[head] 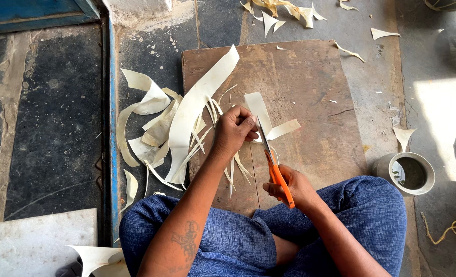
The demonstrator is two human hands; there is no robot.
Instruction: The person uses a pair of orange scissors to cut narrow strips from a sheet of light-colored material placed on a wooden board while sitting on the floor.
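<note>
Left hand (234, 131) pinching a pale leaf strip (261, 114) flat against the wooden board (310, 77), fingers curled down on it near the middle of the board. Right hand (289, 187) gripping the orange-handled scissors (274, 161), fingers through the loops, near the board's front edge; blades pointing away from the body and meeting the strip just beside the left hand's fingertips. Whether the blades are biting into the strip or only lying against it, hard to tell.

Lying along the board's left edge and spilling onto the stone floor (53, 128): a long wide pale strip (197, 102) running from the far left corner toward the front, and a heap of curled offcuts (151, 128). Scattering beyond the far edge: more trimmings (282, 10). Standing off the board's right front corner, on the floor: a round metal cup (408, 173). Crossing in front of the board: legs in blue cloth.
</note>
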